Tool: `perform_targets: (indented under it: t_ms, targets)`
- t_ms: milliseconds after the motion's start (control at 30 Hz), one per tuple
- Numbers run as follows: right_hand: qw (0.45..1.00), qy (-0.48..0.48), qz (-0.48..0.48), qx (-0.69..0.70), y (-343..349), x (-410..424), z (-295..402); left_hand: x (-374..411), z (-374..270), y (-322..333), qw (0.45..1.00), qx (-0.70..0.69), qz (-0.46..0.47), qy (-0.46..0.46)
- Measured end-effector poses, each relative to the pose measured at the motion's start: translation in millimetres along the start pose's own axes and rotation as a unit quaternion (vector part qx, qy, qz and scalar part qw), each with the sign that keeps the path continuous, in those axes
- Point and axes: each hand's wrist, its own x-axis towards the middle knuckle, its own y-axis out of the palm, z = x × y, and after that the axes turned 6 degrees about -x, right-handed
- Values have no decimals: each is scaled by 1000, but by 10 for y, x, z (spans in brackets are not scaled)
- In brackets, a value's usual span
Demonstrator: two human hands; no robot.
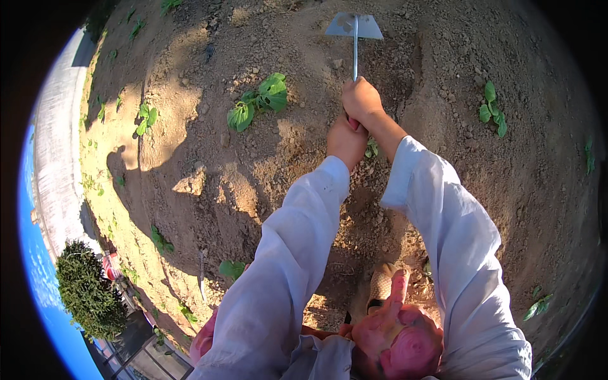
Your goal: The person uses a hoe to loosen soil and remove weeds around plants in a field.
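A hoe with a flat trapezoid metal blade extends away from me over dry, crumbly soil. Its slim metal shaft leads back into my right hand, which is wrapped around it. Just behind, on the side nearer my body, my left hand grips the same handle. A bit of the red grip shows between the hands. Whether the blade touches the ground or hangs just above it, I cannot tell. A small green plant is partly hidden beneath my wrists.
A larger broad-leaved seedling grows left of the hoe. Other seedlings stand at right and left. My shoe is on the soil below. A pale concrete strip and a bushy tree lie at the far left.
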Motion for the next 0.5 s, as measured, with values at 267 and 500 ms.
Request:
perform_targets:
  t_ms: [267, 500]
  targets:
    - [972, -12, 202, -121, 626, 144, 354, 240, 797, -172, 988, -65, -10, -140]
    - [993, -2, 108, -56, 813, -175, 195, -117, 779, -344, 991, -63, 13, -121]
